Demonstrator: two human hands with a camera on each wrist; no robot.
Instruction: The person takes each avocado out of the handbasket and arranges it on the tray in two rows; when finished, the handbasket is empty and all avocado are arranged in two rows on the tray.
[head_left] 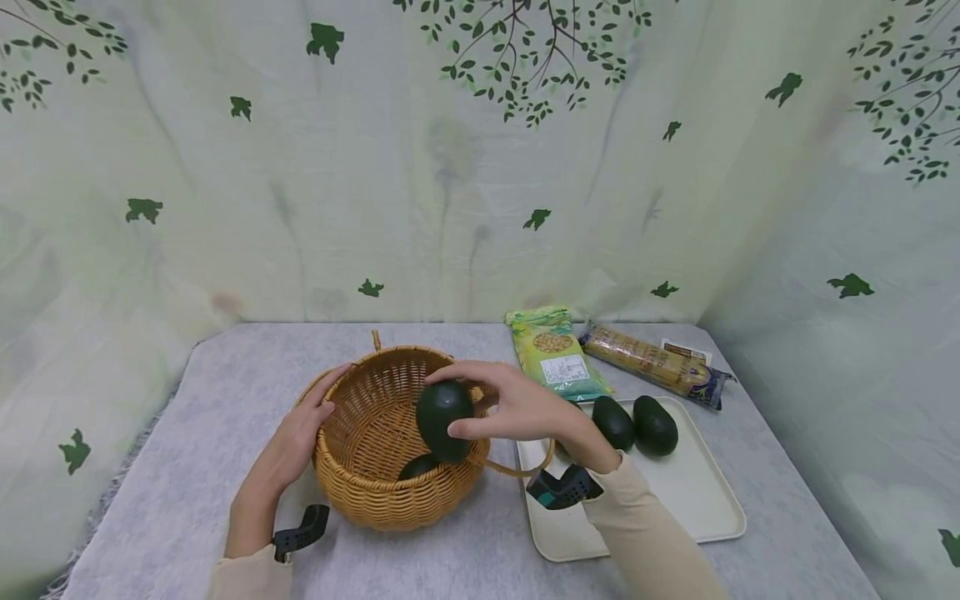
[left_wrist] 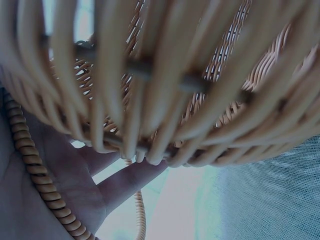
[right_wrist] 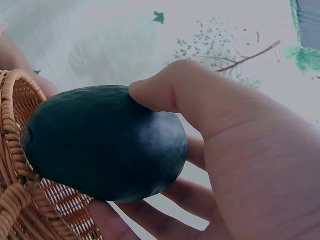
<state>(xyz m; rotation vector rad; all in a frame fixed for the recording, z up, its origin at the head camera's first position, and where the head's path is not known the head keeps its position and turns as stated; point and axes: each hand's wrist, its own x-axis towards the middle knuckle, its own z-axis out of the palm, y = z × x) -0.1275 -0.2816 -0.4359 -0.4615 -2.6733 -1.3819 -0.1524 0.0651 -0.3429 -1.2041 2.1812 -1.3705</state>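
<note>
A dark green avocado (head_left: 444, 421) is in my right hand (head_left: 510, 404), over the right side of a wicker basket (head_left: 401, 504). In the right wrist view, the thumb lies on top of this avocado (right_wrist: 105, 145) and the other fingers curl beneath it; its stem end points at the basket rim. My left hand (head_left: 300, 433) holds the basket's left rim, thumb over the edge. In the left wrist view, its fingers (left_wrist: 132, 182) lie along the outside of the weave, by the coiled handle (left_wrist: 40, 172). Another avocado (head_left: 418, 467) lies inside the basket, partly hidden by the near wall.
On the right, a cream tray (head_left: 697, 492) carries several avocados (head_left: 655, 426), partly covered by my right forearm. Behind it lie a green and yellow bag (head_left: 551, 350) and a long clear package (head_left: 652, 362). A leaf-printed curtain (head_left: 450, 167) surrounds the grey-covered table (head_left: 180, 492).
</note>
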